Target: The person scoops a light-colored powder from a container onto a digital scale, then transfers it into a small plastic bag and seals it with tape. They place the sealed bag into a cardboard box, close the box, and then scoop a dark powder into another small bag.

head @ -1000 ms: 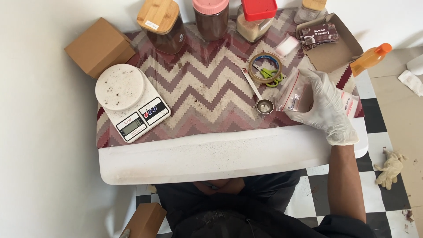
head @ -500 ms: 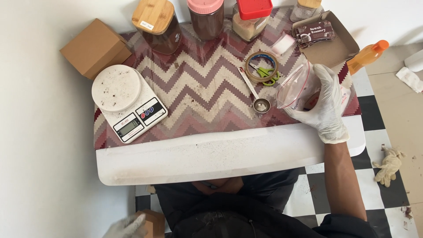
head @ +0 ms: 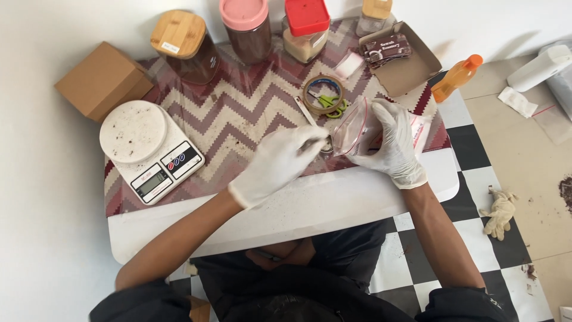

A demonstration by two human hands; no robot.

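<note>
A: Checked against the view a second ago?

B: Checked. Found the left hand [head: 277,164], white-gloved, newly brought in over the table [head: 333,203] edge; absent from the tabletop a second ago. Logged now with its fingertips at the spoon [head: 307,111], just beside the mouth of the bag [head: 351,125].

A: Fingers on that hand?

B: Blurred. Seemed drawn together toward the spoon's bowl end; could not tell whether actually pinching it.

A: And the right hand [head: 390,143]?

B: Gloved too. Recorded as pinching the clear zip bag, thumb on the near face, other fingers curled behind. Held the bag off the zigzag cloth [head: 238,113], tilted, mouth turned left toward the spoon. Carried slightly nearer the table's front edge than before.

A: Meaning of the change?

B: Went from one hand at work to two, spoon and bag mouth brought nearly together.

A: Remainder?

B: Listed unmoved: scale [head: 152,149] at left, cardboard box [head: 102,79] behind it, three jars along the back, tape roll [head: 323,94] around green scissors [head: 330,102], orange bottle [head: 456,77] at right, spare glove [head: 500,211] on the floor.
</note>
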